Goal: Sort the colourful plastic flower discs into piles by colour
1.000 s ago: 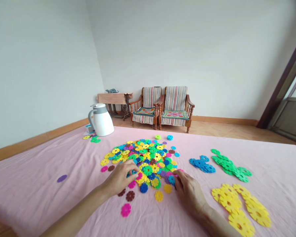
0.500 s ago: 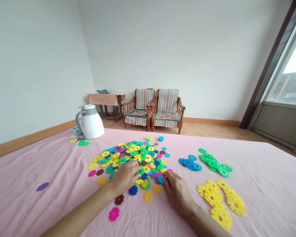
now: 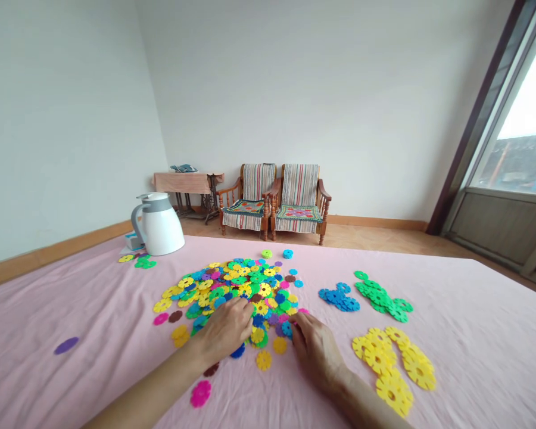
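Observation:
A heap of colourful notched plastic discs (image 3: 232, 275), shaped like flowers, lies on a pink cloth (image 3: 129, 381). Over its near side is my left hand (image 3: 227, 325), with the fingers curled inward and closed; whatever they hold is hidden beneath them. My right hand (image 3: 317, 348) rests at the heap's right edge, its fingers bent down and close together beside a light blue disc (image 3: 287, 329). I cannot make out anything in its fingertips. My left wrist partly covers a brown disc (image 3: 211, 370), and a pink disc (image 3: 201, 394) lies nearer to me.
To the right are separate groups of blue discs (image 3: 339, 297), green discs (image 3: 382, 297) and yellow discs (image 3: 393, 390). A white jug (image 3: 163, 229) stands at the back left, near a few loose discs. Beyond the cloth stand two wooden armchairs (image 3: 300, 213).
My left hand has shifted slightly right and towards me, covering more of the dark blue and brown discs. The right hand stays nearly in place. The whole view has shifted a little.

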Demonstrator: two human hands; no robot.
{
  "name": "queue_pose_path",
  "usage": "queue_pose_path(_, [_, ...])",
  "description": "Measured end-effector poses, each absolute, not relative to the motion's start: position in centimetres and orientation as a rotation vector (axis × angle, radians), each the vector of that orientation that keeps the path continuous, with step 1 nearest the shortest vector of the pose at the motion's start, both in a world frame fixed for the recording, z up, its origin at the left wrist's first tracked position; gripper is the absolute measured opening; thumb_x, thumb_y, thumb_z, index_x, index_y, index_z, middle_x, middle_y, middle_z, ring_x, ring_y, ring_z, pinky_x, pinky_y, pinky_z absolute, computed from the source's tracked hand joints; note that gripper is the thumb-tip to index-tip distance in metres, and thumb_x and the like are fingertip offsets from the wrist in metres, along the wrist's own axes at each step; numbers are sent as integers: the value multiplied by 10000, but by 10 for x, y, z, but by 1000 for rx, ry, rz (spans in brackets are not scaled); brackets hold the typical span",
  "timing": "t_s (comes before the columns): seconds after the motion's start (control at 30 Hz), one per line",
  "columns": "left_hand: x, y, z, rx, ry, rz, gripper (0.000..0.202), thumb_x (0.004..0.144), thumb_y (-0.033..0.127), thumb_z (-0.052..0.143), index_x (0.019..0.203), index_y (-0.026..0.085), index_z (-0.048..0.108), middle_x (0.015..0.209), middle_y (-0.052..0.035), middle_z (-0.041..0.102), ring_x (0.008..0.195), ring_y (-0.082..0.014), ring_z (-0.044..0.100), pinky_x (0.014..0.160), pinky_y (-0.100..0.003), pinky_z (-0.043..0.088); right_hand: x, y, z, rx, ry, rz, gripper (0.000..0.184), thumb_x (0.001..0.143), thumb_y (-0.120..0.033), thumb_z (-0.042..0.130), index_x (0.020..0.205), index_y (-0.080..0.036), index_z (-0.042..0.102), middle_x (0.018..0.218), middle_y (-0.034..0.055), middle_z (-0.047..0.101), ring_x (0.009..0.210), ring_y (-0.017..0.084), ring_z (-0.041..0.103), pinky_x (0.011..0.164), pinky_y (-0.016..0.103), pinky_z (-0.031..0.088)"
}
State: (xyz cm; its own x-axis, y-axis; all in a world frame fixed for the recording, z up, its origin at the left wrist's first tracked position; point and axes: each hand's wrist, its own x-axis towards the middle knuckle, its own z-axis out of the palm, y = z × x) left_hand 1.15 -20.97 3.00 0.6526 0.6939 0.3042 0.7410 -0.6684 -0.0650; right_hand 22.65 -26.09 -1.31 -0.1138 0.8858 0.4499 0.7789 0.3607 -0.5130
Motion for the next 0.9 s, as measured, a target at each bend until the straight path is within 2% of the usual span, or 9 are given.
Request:
queue_pose_path(0.17, [11,-207,27,-2720,-1260,-506,189,804,72,429,730,176,568,746,-32,575,736,-182,559,677,-286,437,226,-261,-13,-1446,-1914,186,221,896,-190,346,814,-188,552,736,34,615,673,140,554,621,223,359])
queue_pose_path(0.23, [7,-205,28,-2754,-1288,-623,152,765,104,503,841,189,602,842,-30,588,832,-191,566,740,-287,444,226,-261,-13,-1443,-1914,189,219,896,-187,347,817,-188,552,737,34,615,675,140,556,624,223,360])
queue_pose_path(0.3, [3,-203,29,-2804,-1294,-671,276,707,119,569,964,210,612,928,-27,591,912,-202,560,793,-290,444,227,-260,-13,-1443,-1914,191,222,896,-187,346,814,-186,553,739,36,614,675,139,559,622,223,362])
queue_pose_path(0.37, [1,-201,30,-2839,-1289,-652,326,693,124,585,1002,222,622,947,-26,596,931,-205,560,811,-293,440,227,-259,-13,-1443,-1914,190,227,896,-189,344,818,-184,557,743,39,616,679,140,562,622,223,367])
queue_pose_path(0.53, [4,-197,30,-2833,-1248,-565,189,803,150,502,905,203,651,853,-34,597,843,-182,565,743,-275,434,225,-260,-12,-1445,-1916,192,234,898,-193,345,815,-183,564,742,42,619,674,139,568,619,226,382])
queue_pose_path(0.63, [10,-197,32,-2778,-1282,-600,251,876,154,399,781,180,631,772,-31,577,762,-168,554,698,-273,426,226,-260,-12,-1425,-1897,176,237,895,-176,343,871,-188,578,751,43,627,693,147,577,639,236,406])
queue_pose_path(0.7, [15,-199,35,-2738,-1310,-716,281,900,170,368,755,176,609,765,-32,575,744,-164,549,690,-272,422,227,-259,-12,-1402,-1875,127,236,887,-165,352,936,-188,582,788,54,635,739,161,584,669,252,425])
queue_pose_path(0.83, [36,-213,39,-2873,-1290,-1019,227,905,183,390,839,190,607,784,-20,602,749,-146,568,677,-239,421,227,-260,-12,-1347,-1846,70,215,878,-203,409,1036,-176,554,806,56,632,755,173,584,691,269,441])
queue_pose_path(0.9, [50,-222,37,-2973,-1283,-1111,206,889,177,426,781,184,602,730,-5,602,688,-130,562,629,-218,410,224,-263,-11,-1335,-1838,126,178,885,-243,420,989,-179,549,759,38,625,705,161,578,655,254,434])
